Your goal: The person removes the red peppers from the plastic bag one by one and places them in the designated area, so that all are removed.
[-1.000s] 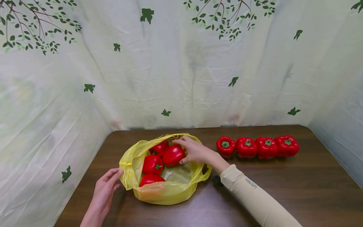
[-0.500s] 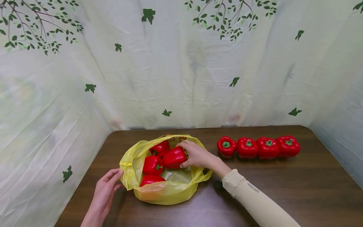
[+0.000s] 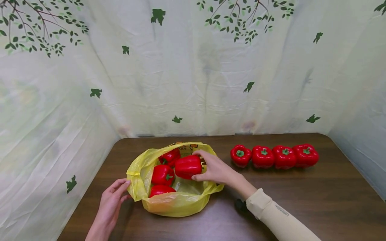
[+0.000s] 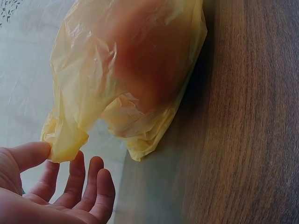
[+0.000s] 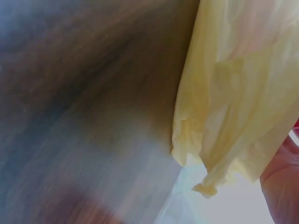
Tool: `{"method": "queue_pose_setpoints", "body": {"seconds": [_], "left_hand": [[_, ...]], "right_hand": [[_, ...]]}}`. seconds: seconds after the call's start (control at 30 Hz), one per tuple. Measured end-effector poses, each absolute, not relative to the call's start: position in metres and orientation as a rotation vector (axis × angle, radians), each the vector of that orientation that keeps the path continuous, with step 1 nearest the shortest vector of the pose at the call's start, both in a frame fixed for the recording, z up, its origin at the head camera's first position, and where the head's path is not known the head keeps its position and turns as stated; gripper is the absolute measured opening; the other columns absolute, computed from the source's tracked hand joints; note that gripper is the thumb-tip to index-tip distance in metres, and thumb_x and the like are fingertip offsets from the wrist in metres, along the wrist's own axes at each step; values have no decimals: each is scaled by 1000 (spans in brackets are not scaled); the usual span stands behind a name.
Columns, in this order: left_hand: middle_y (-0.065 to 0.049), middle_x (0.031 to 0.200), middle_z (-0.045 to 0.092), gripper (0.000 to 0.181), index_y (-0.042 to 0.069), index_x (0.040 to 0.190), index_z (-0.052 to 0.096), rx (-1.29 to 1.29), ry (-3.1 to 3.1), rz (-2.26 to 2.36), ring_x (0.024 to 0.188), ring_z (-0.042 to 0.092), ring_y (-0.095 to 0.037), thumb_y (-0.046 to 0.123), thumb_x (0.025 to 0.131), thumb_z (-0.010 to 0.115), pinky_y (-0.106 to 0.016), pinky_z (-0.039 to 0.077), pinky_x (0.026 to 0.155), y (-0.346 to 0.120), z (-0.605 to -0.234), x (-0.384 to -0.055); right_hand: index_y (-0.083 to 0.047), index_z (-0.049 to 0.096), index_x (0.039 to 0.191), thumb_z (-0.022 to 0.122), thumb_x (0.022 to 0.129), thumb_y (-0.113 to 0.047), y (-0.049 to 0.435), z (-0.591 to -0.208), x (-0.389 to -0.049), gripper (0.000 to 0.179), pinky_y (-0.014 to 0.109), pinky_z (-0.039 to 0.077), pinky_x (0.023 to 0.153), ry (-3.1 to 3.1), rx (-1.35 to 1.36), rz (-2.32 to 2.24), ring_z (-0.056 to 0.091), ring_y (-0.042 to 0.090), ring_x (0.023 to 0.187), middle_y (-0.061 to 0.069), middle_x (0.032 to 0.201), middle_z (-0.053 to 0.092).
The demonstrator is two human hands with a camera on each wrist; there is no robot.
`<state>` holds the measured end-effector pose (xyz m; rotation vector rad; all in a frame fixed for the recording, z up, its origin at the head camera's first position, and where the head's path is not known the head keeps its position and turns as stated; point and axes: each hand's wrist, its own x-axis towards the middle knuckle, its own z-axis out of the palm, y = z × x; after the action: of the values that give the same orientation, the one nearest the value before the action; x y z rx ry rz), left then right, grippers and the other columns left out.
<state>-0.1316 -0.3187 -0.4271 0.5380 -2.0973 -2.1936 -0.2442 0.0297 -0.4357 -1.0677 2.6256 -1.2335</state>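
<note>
The left hand pinched the yellow bag's rim at nine o'clock, unmoved. Inside, three red peppers lay unshifted from seven to eleven o'clock. The right hand, entering between three and four, gripped another pepper, which had shifted slightly towards three, so it seemed unsettled. Between two and three, a row of four peppers lined the worktop.

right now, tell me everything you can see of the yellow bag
The yellow bag looks like thin, crinkled, translucent plastic, with dark print inside its far wall. It sits on the brown table, mouth wide open. Three red peppers show inside; the right hand holds a fourth pepper at the mouth. The left hand pinches its left edge. Its underside is hidden.
</note>
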Motion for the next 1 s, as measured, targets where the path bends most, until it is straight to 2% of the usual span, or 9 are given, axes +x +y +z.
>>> {"method": "queue_pose_setpoints", "body": {"seconds": [0.23,0.5,0.8,1.0], "left_hand": [[6,98,62,13,16,97,70,543,-2103,-2193,89,59,-10,29,96,67,-28,53,75,-318,-426,-131],[7,98,63,14,14,99,70,525,-2101,-2200,89,60,-10,28,96,66,-28,53,75,-318,-425,-130],[6,98,63,14,15,99,70,515,-2098,-2197,89,60,-10,28,96,66,-29,53,75,-317,-426,-131],[6,98,63,13,14,98,70,504,-2091,-2200,88,60,-9,27,96,66,-29,53,74,-317,-427,-130]], "right_hand": [[-18,48,135,83,76,-32,40,-428,-228,70,33,52,87,2663,-1152,-1332,55,9,109,-7,126,54],[-22,46,136,85,73,-29,54,-416,-209,74,32,52,84,2687,-1084,-1399,52,8,107,-12,125,53],[-20,45,127,89,68,-24,72,-410,-193,73,35,53,79,2747,-1061,-1462,51,10,100,-9,116,53],[-23,47,128,90,66,-24,87,-409,-183,75,36,54,80,2787,-1052,-1468,50,10,103,-11,117,52]]}}
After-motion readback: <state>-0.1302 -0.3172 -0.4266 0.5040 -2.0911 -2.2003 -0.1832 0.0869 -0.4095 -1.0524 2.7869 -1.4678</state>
